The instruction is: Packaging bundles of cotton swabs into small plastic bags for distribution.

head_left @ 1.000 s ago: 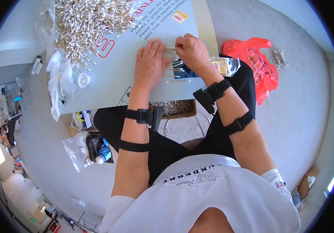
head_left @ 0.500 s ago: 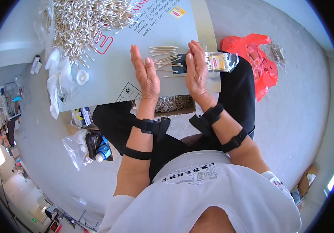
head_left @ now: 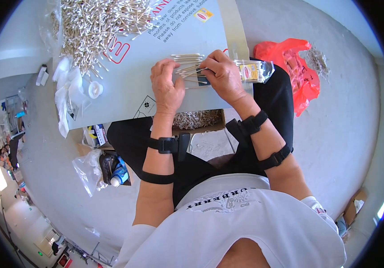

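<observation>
A small bundle of cotton swabs (head_left: pixel 187 67) lies side by side on a grey cardboard sheet (head_left: pixel 125 85) used as a work surface. My left hand (head_left: pixel 167 87) rests flat on the sheet with its fingertips on the swabs. My right hand (head_left: pixel 223 76) pinches the mouth of a clear narrow plastic bag (head_left: pixel 254 70) with a yellow label, and swab ends point into that opening. A large loose heap of swabs (head_left: pixel 98 24) covers the far left of the sheet.
A red plastic bag (head_left: pixel 299 67) lies on the floor to the right. A cardboard box holding swabs (head_left: pixel 198 119) sits under the sheet's near edge. White plastic wrap (head_left: pixel 64 96) and a small white cap (head_left: pixel 95 89) lie at the left; bags and a bottle (head_left: pixel 116 176) below.
Both hands stood upright, squaring the swabs between the palms; now the left lies flat on them and the right has closed on the bag's mouth.
</observation>
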The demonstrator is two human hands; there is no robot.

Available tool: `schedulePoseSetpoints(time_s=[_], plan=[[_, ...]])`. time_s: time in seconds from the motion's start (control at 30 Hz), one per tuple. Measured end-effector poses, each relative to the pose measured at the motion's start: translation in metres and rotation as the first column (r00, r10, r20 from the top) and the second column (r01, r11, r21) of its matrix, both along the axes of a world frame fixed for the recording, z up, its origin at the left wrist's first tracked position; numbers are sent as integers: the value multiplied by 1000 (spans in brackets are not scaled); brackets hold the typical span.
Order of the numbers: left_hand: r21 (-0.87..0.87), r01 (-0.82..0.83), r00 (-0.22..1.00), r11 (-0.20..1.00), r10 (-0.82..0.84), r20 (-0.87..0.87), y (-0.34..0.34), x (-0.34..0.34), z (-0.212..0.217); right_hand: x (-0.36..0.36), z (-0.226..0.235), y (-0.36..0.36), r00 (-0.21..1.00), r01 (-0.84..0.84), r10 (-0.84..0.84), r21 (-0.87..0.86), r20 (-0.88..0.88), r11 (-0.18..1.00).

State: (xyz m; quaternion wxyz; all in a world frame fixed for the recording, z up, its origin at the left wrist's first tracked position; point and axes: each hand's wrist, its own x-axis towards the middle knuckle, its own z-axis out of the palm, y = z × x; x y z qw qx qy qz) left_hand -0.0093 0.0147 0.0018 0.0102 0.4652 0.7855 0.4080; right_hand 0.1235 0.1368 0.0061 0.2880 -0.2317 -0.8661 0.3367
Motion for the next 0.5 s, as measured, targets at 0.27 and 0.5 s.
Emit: schedulePoseSetpoints(time_s=[0.27,0.5], plan=[[-76,-26,993,997,17,-117,-5,3,1,-9,-7,5,987,-68,47,131,152,989],[-76,-44,990,996,33,-138,-6,1,-3,-7,-11,9,989,-73,61,87,132,994]])
